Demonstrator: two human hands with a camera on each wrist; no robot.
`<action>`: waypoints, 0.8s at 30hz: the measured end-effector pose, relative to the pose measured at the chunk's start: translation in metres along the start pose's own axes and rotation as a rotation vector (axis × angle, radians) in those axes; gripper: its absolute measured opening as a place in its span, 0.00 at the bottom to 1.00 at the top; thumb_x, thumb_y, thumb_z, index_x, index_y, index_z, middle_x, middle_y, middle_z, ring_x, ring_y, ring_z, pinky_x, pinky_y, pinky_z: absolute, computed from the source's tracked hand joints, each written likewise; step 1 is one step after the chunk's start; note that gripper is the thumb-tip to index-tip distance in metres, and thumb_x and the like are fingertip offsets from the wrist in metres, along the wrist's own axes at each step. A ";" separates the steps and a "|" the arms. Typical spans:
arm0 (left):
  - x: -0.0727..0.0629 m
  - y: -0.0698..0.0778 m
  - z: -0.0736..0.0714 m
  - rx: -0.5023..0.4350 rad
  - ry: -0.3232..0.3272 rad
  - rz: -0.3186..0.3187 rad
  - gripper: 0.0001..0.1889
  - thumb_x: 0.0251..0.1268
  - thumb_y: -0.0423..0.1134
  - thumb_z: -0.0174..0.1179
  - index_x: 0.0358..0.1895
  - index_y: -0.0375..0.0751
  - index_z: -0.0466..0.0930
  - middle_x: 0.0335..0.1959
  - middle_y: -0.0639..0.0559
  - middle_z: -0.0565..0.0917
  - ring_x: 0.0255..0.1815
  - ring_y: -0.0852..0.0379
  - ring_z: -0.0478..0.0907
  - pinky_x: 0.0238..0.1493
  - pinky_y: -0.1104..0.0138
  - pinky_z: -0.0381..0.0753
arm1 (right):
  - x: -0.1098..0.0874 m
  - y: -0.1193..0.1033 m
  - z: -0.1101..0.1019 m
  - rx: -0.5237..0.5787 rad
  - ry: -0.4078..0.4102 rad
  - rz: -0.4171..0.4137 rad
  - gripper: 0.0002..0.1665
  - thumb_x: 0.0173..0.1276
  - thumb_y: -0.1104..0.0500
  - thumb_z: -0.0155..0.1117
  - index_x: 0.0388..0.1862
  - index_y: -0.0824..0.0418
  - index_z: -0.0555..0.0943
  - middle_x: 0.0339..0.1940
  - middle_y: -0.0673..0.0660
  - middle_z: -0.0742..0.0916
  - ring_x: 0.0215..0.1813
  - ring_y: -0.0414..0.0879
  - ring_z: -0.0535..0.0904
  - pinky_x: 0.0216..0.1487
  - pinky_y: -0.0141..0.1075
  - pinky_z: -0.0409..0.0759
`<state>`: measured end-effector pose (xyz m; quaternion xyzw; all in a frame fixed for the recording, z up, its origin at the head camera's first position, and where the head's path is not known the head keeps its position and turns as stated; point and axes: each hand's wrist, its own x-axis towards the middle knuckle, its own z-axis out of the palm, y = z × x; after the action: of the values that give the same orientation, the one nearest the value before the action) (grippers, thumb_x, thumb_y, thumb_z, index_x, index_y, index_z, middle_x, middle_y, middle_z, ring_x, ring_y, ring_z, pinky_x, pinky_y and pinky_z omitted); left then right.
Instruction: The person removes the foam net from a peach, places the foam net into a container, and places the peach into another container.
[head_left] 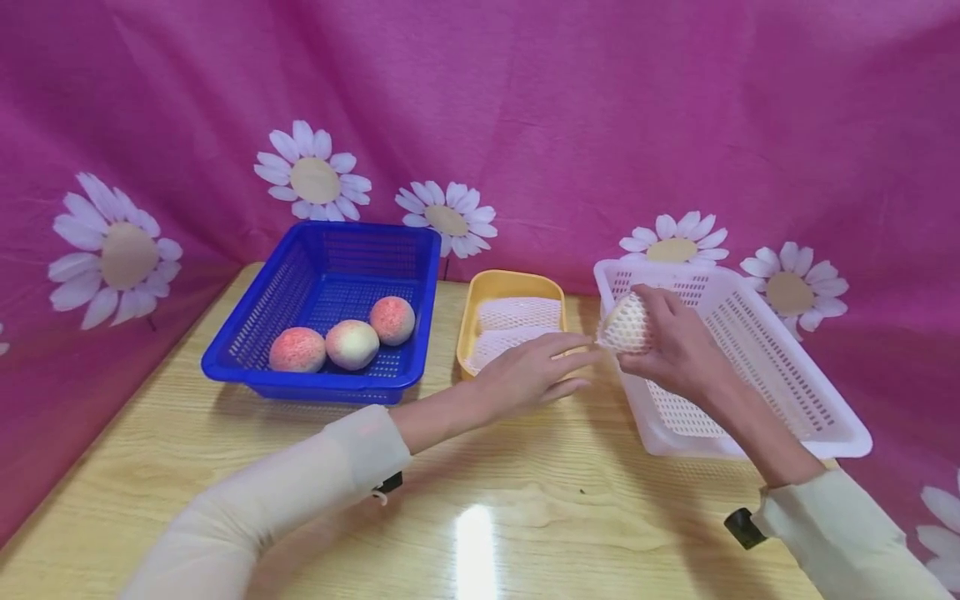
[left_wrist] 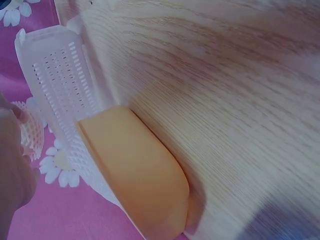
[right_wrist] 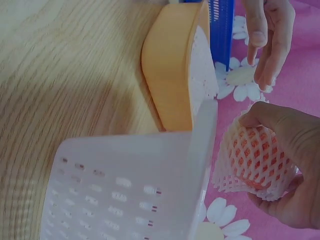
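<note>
In the head view my right hand (head_left: 678,346) holds a peach in a white foam net sleeve (head_left: 626,325) above the left rim of the white basket (head_left: 757,350). The right wrist view shows the red peach (right_wrist: 252,155) through the mesh, between thumb and fingers. My left hand (head_left: 532,375) reaches across in front of the yellow container (head_left: 468,325), its fingers extended. Its fingertips (right_wrist: 267,82) are close to the loose end of the net; whether they touch it I cannot tell. White foam nets (head_left: 517,315) lie in the yellow container.
A blue basket (head_left: 322,382) on the left holds three bare peaches (head_left: 352,344). All containers stand on a wooden table (head_left: 525,500), in front of a pink cloth (head_left: 540,125) with daisies.
</note>
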<state>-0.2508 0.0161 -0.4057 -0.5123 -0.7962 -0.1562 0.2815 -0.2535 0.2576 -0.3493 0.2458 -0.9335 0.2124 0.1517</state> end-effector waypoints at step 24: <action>-0.028 -0.004 -0.015 -0.032 0.060 -0.093 0.20 0.68 0.41 0.66 0.60 0.40 0.81 0.58 0.44 0.81 0.61 0.51 0.77 0.67 0.68 0.68 | -0.001 -0.024 0.022 0.030 -0.019 -0.107 0.51 0.40 0.65 0.78 0.67 0.68 0.68 0.58 0.69 0.77 0.52 0.62 0.77 0.51 0.54 0.78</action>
<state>-0.2413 -0.0140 -0.4100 -0.4741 -0.8078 -0.1970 0.2897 -0.2442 0.2292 -0.3608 0.2995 -0.9172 0.2157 0.1499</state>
